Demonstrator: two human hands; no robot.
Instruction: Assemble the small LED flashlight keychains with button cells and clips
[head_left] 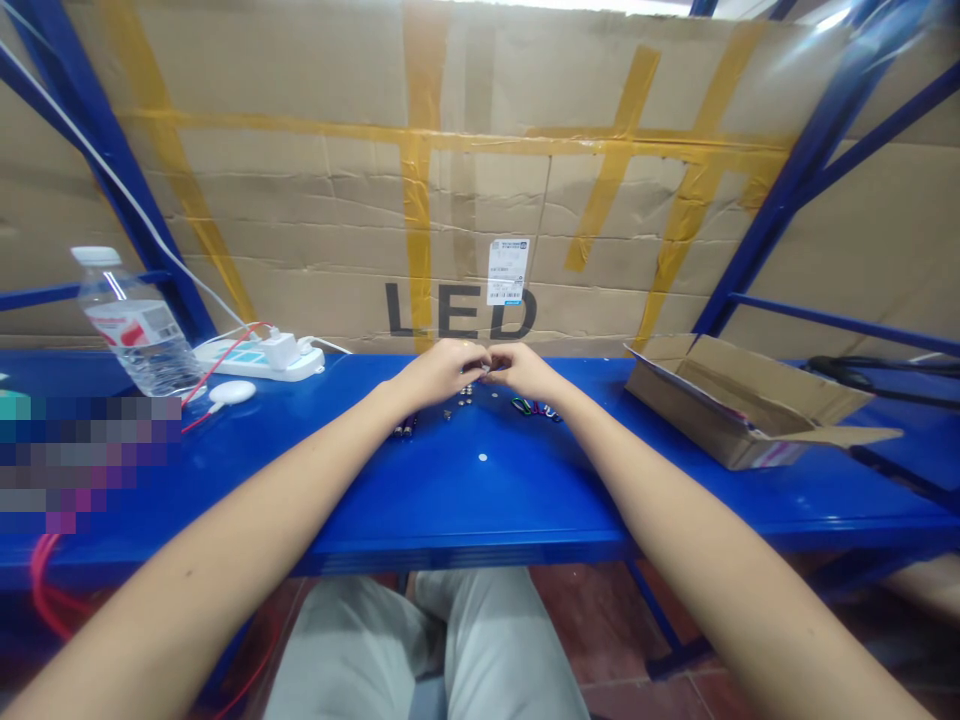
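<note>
Both arms reach forward over a blue metal bench (465,490). My left hand (442,370) and my right hand (523,371) meet at the far middle of the bench, fingers curled and pinched together around a tiny item that is too small to make out. Just under the hands lie several small metal parts (459,397), dark little cylinders (406,429) to the left, and coloured clips (534,408) to the right. A small white disc (482,458) lies nearer to me.
A water bottle (135,325) stands at the left, beside a white power strip (259,357) with red wires and a white oval device (232,392). An open cardboard box (742,410) lies at the right. A taped cardboard sheet marked LED (460,312) walls the back. Blue rack posts flank both sides.
</note>
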